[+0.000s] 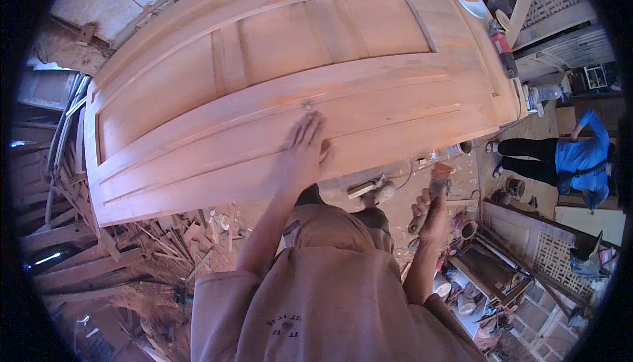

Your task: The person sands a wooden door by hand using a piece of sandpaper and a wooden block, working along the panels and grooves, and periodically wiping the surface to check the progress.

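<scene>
My left hand (304, 154) lies with fingers stretched out on the near rail of a large wooden panelled door (369, 108). A small pale spot (307, 105) in the wood sits just past its fingertips, and orange smears run along the surface nearby. The fingers are slightly blurred. Off the door's near edge, to the right, my right hand (428, 213) is closed round a putty knife (441, 171). Its blade, stained orange, points up and away from me, and the handle end shows below my fingers.
A red and black power tool (502, 49) with a round disc lies at the door's right end, beside a white container (469, 0). Wood scraps (175, 240) are piled lower left. A person in blue (583, 157) stands at right, near a plastic bottle (548, 92).
</scene>
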A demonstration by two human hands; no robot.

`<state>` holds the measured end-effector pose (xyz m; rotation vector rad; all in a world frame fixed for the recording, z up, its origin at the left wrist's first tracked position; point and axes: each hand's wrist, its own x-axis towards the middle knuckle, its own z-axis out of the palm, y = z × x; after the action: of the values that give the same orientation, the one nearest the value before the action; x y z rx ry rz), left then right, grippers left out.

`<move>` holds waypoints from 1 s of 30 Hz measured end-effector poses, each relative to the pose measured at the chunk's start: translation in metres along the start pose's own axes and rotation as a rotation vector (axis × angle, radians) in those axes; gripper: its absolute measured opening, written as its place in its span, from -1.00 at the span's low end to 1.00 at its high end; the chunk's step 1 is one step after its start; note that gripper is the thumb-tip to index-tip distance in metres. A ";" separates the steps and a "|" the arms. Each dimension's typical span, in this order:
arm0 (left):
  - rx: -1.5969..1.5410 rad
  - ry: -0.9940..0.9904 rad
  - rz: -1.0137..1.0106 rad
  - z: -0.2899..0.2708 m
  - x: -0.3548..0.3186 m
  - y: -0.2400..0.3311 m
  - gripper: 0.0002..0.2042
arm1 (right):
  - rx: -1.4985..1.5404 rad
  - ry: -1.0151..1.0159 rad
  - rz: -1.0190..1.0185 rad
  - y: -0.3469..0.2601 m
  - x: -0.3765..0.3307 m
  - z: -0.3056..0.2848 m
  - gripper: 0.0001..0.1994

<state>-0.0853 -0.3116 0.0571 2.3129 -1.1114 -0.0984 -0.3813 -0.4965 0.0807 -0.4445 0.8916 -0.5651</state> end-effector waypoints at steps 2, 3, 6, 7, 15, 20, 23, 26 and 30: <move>0.075 0.072 -0.050 0.020 0.020 0.006 -0.39 | 0.003 -0.012 -0.036 -0.043 0.020 -0.030 -0.70; 0.105 0.133 -0.094 0.031 0.027 0.001 -0.39 | 0.045 -0.020 -0.039 -0.060 0.029 -0.042 -0.71; 0.209 0.244 -0.156 0.067 0.033 0.000 -0.39 | -0.014 -0.088 -0.016 -0.112 0.065 -0.105 -0.65; 0.238 0.248 -0.190 0.068 0.035 0.010 -0.40 | -0.075 -0.083 -0.028 -0.129 0.077 -0.120 -0.64; 0.192 0.381 -0.478 0.104 0.047 0.061 -0.37 | -0.616 0.182 -0.445 -0.229 0.166 -0.115 -0.65; 0.080 0.463 -0.416 0.122 0.037 0.044 -0.45 | -0.684 0.222 -0.517 -0.265 0.245 -0.184 -0.73; 0.155 0.420 -0.421 0.110 0.034 0.045 -0.45 | -0.796 0.115 -0.573 -0.280 0.290 -0.193 -0.63; 0.199 0.406 -0.417 0.115 0.019 0.029 -0.44 | -1.004 0.144 -0.769 -0.272 0.318 -0.181 -0.64; 0.281 0.387 -0.367 0.118 0.048 0.029 -0.45 | -0.730 0.304 -0.635 -0.277 0.307 -0.183 -0.68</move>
<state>-0.1095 -0.4157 -0.0183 2.6121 -0.5284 0.3754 -0.4530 -0.9255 -0.0431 -1.3604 1.2494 -0.8938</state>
